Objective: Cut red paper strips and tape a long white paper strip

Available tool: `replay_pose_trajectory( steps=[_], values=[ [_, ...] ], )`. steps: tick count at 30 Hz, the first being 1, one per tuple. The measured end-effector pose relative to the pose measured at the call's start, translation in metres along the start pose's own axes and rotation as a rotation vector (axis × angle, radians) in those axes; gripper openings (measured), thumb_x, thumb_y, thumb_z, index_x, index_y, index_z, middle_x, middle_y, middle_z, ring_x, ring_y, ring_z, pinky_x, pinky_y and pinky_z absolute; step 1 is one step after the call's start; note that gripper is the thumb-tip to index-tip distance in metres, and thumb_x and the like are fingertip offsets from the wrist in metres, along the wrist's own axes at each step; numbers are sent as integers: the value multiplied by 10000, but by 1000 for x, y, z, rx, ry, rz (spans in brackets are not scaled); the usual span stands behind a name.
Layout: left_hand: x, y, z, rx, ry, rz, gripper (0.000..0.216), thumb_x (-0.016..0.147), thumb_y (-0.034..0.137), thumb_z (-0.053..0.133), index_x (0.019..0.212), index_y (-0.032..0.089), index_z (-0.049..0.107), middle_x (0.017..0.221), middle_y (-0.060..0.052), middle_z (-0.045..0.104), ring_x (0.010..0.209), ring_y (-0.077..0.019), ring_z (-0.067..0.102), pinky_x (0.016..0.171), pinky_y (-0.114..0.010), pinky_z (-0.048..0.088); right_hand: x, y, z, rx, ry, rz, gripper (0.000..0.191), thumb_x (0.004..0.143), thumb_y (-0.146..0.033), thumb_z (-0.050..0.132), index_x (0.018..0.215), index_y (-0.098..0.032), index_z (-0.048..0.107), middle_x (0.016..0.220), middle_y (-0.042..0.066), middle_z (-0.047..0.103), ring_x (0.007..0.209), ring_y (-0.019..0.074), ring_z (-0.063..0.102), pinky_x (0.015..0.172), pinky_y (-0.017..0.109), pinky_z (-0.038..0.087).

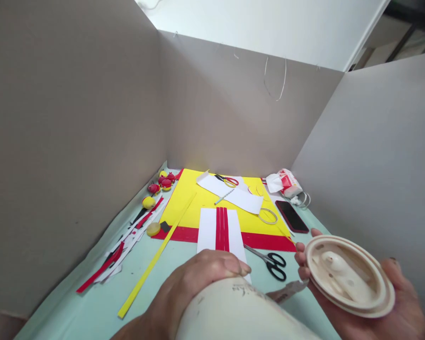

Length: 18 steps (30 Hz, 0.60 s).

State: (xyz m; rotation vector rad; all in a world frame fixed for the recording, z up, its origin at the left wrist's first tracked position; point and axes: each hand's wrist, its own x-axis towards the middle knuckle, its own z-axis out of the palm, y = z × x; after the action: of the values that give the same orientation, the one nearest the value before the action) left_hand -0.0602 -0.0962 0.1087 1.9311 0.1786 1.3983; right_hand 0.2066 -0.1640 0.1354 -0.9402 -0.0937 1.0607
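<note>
The left grip (198, 278), at the bottom centre of the frame, is wrapped over the near end of a cream container (233, 311), fingers curled across its rounded wall. That looks like a steadying hold, keeping the tub tipped towards the body.

The right grip (405, 309), at the lower right, cradles a round cream lid (347, 278) from beneath, fingertips pinching its left rim. The lid is apart from the container, with its hollow underside turned up, so the moulded centre shows.

Just beyond both, on the pale green counter (92, 293), lie black-handled scissors (272, 262), near the lid and likely within easy reach. Left of them is a white sheet with red strips (221, 229), overlapping a yellow sheet (198, 203) edged in red. A long yellow strip (156, 259) runs diagonally at the lower left, beside red and white paper scraps (123, 245). A dark phone (292, 216) sits at the right, clear of the paper, near the cardboard wall (375, 151).
</note>
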Motion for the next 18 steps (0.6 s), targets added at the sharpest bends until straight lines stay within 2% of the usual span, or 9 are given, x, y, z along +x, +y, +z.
replay_pose_trajectory(
  steps=[3, 5, 9, 15, 18],
  values=[
    [17, 13, -3, 12, -43, 134, 328, 953, 278, 514, 1275, 222, 527, 1167, -61, 662, 1064, -184, 640, 975, -232, 508, 0, 2, 0, 7, 45, 4, 611, 695, -639, 568, 1004, -141, 739, 1045, 250, 708, 843, 417, 711, 612, 484, 607],
    [26, 19, -7, 66, -85, 226, 325, 968, 225, 482, 1288, 176, 504, 1156, -91, 659, 1088, -195, 632, 994, -265, 499, 2, 4, -3, 20, 67, 2, 612, 675, -655, 585, 1012, -167, 737, 1047, 229, 716, 840, 413, 714, 609, 489, 606],
    [34, 27, -13, 176, -110, 275, 337, 987, 219, 438, 1315, 148, 456, 1172, -125, 643, 1124, -205, 615, 1026, -319, 476, 8, 5, -13, 38, 125, -4, 650, 658, -673, 598, 1081, -193, 710, 1058, 219, 718, 830, 394, 721, 605, 482, 606],
    [42, 31, -15, 257, -87, 289, 340, 973, 223, 478, 1312, 215, 493, 1168, -92, 673, 1105, -204, 629, 1020, -344, 471, 18, 6, -25, 44, 70, -11, 682, 685, -663, 579, 1150, -174, 677, 1095, 236, 702, 895, 415, 707, 653, 497, 608],
    [45, 32, -17, 291, -87, 290, 351, 981, 269, 462, 1330, 244, 493, 1146, -75, 690, 1113, -220, 631, 1002, -363, 483, 16, 6, -25, 66, 17, -2, 652, 727, -594, 581, 1226, -177, 631, 1106, 222, 702, 903, 404, 708, 666, 478, 610]
  ],
)
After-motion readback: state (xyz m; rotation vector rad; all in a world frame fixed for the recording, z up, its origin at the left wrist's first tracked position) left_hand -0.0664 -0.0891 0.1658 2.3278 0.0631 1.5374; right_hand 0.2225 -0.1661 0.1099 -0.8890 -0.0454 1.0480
